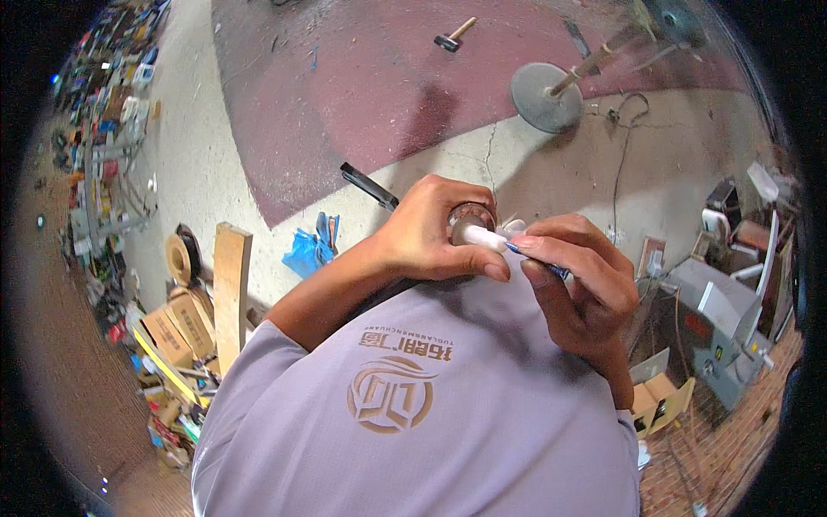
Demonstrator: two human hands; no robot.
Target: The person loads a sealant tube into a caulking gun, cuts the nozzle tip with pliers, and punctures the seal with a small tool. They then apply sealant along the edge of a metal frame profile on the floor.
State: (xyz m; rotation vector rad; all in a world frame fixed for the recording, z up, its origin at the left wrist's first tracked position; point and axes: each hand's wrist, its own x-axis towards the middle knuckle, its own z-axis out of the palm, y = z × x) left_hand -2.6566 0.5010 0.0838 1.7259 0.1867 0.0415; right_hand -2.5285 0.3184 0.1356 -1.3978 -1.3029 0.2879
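My left hand (pixel 439 233) is wrapped round a brownish round-ended piece (pixel 470 213), with its thumb toward me. From the round end a white tapered nozzle (pixel 482 237) sticks out toward my right hand. My right hand (pixel 586 271) pinches a thin blue tool (pixel 551 268), whose exact kind I cannot make out. The blue tool's tip meets or nearly meets the end of the nozzle. Beyond my left wrist a black bar-like part (pixel 369 185) juts out; whether it joins the held piece is hidden by my hand.
A hammer (pixel 454 36) lies on the dark red floor covering (pixel 345 103). Ahead to the right stands a round metal base with a pole (pixel 547 96). At left are a wooden board (pixel 231 293), a blue bag (pixel 307 252) and cardboard boxes (pixel 178 330). A grey machine (pixel 711 314) stands at right.
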